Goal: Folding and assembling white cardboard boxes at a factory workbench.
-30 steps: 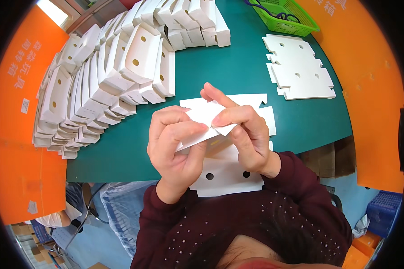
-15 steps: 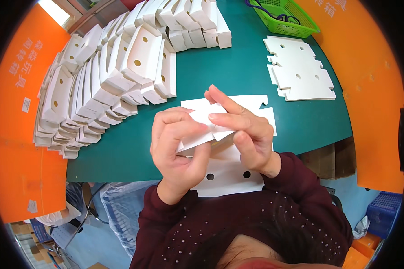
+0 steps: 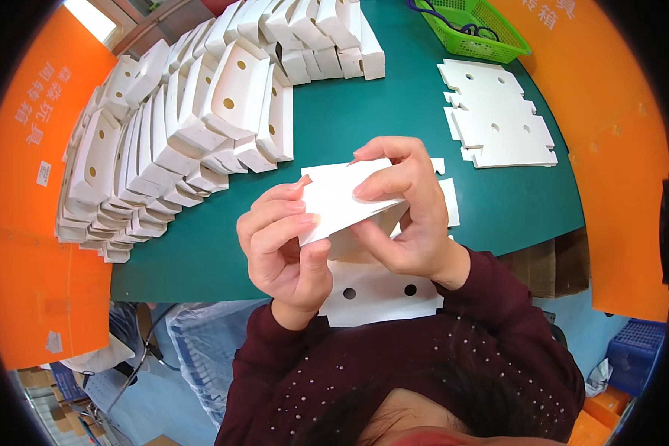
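Between my two hands a small white cardboard box (image 3: 343, 195), partly folded, is held up over the near part of the table. My left hand (image 3: 284, 241) grips its left end, with the thumb below and the fingers along the side. At the right end my right hand (image 3: 409, 212) has its fingers bent over the top face and its thumb underneath. Below the hands lies a flat white cardboard blank (image 3: 379, 293) with two round holes, reaching past the table's near edge. The inside of the held box is mostly hidden.
Rows of folded white boxes (image 3: 178, 126) are stacked at the left and back of the green table (image 3: 349, 111). Flat white blanks (image 3: 498, 115) lie at the right, near a green basket (image 3: 476, 33) with a dark cord. Orange panels (image 3: 33, 186) flank both sides.
My left fingers have moved from the box's middle to its left end. My right fingers have bent over the top, and the box's broad face now shows.
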`<control>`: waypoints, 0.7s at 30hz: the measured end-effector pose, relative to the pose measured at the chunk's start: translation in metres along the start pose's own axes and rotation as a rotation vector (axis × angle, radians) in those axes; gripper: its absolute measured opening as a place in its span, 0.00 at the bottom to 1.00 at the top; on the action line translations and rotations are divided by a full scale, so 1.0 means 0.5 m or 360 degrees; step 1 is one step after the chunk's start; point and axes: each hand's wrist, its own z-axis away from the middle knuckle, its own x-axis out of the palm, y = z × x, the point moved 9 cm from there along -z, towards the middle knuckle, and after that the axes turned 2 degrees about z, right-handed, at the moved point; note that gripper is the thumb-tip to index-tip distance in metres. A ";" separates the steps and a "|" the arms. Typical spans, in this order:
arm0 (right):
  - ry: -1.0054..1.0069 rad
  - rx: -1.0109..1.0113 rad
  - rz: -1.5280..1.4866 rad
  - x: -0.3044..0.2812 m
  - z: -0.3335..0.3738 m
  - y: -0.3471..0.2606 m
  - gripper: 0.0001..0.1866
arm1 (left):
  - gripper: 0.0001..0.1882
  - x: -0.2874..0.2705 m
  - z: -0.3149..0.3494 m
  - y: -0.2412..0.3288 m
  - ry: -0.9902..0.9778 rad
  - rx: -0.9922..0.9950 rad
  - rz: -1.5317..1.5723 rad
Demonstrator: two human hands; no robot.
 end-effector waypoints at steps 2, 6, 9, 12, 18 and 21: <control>0.0082 -0.0065 0.0141 -0.001 0.001 -0.008 0.18 | 0.11 -0.005 0.001 -0.001 0.0039 0.0006 -0.0046; 0.0095 -0.0062 0.0200 0.006 0.002 -0.012 0.18 | 0.10 -0.004 0.000 -0.006 0.0001 0.0043 0.0065; 0.0102 -0.0016 0.0169 0.009 0.002 -0.015 0.18 | 0.11 -0.007 -0.001 -0.009 0.0041 0.0005 0.0205; 0.0106 -0.0046 0.0193 0.008 0.001 -0.019 0.17 | 0.12 -0.006 -0.004 -0.012 0.0018 -0.0011 0.0230; 0.0129 -0.0062 0.0190 0.008 0.007 -0.018 0.17 | 0.12 0.003 -0.011 -0.001 -0.0090 0.0000 0.0047; 0.0144 -0.0004 0.0225 0.009 0.009 -0.015 0.18 | 0.12 0.000 -0.010 -0.005 -0.0045 -0.0023 0.0087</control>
